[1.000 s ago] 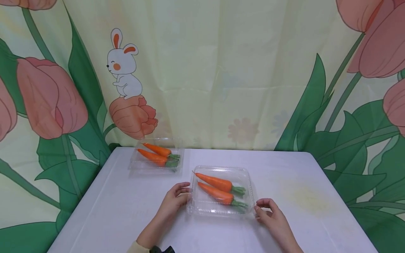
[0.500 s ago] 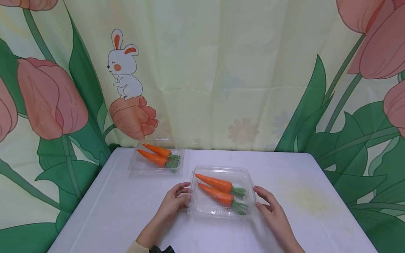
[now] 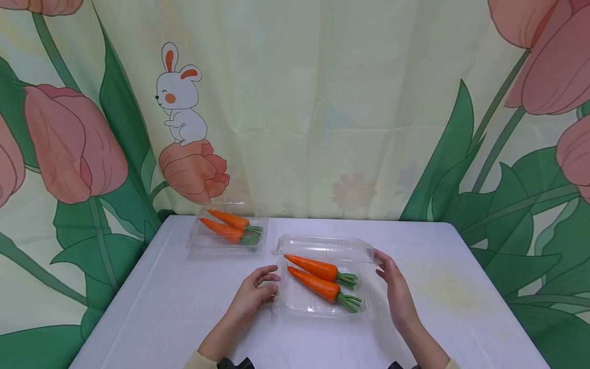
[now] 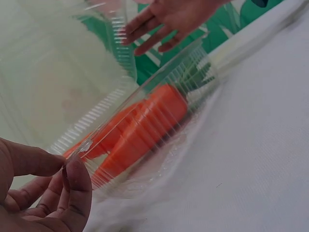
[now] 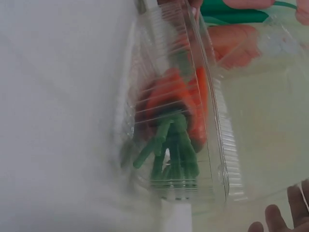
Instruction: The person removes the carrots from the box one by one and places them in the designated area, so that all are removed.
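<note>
A clear plastic clamshell box (image 3: 299,309) lies on the table, holding two carrots with green tops, a rear carrot (image 3: 313,267) and a front carrot (image 3: 315,285). Its hinged lid (image 3: 327,246) stands raised at the back. My left hand (image 3: 253,294) is at the box's left side; in the left wrist view, its thumb and forefinger pinch the rim corner. At the right end of the lid is my right hand (image 3: 397,289), its fingers extended and touching the lid's edge in the left wrist view. Some fingers of the right hand (image 5: 289,212) also appear low in the right wrist view.
Farther back on the left, a second clear box (image 3: 195,241) with two carrots inside sits near the rear edge of the white table (image 3: 175,307). Behind the table hangs a curtain (image 3: 286,102) printed with tulips and a rabbit.
The lid has swung up and back from over the carrots. My right hand has moved away from me from the front right corner along with it. My left hand has stayed put.
</note>
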`<state>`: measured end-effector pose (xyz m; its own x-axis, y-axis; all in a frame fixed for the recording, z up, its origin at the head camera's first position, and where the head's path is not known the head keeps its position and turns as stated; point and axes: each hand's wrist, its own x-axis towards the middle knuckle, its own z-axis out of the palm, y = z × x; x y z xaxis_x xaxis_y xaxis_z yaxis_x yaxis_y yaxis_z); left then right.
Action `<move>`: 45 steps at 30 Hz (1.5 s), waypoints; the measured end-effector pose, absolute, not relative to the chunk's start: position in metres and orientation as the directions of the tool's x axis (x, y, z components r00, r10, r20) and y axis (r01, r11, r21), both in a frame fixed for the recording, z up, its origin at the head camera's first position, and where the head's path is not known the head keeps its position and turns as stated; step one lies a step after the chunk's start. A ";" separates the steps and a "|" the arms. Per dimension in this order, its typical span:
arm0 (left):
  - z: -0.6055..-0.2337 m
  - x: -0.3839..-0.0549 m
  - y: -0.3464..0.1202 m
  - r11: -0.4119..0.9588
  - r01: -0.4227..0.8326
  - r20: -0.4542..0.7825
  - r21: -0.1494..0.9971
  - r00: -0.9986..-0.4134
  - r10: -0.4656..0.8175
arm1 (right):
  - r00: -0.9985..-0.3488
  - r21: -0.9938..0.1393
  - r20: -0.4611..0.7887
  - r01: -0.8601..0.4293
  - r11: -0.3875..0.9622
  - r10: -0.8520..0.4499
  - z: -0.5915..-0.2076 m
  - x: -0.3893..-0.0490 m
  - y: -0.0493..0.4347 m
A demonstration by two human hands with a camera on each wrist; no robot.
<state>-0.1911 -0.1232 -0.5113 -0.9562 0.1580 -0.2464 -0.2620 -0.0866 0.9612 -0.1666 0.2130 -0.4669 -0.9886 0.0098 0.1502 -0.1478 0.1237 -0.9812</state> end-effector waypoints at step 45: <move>-0.511 -0.185 -0.124 -0.063 -0.297 -0.282 0.953 -0.943 0.178 | -0.980 -0.984 -0.152 0.137 0.113 -0.130 -0.483 -0.233 0.221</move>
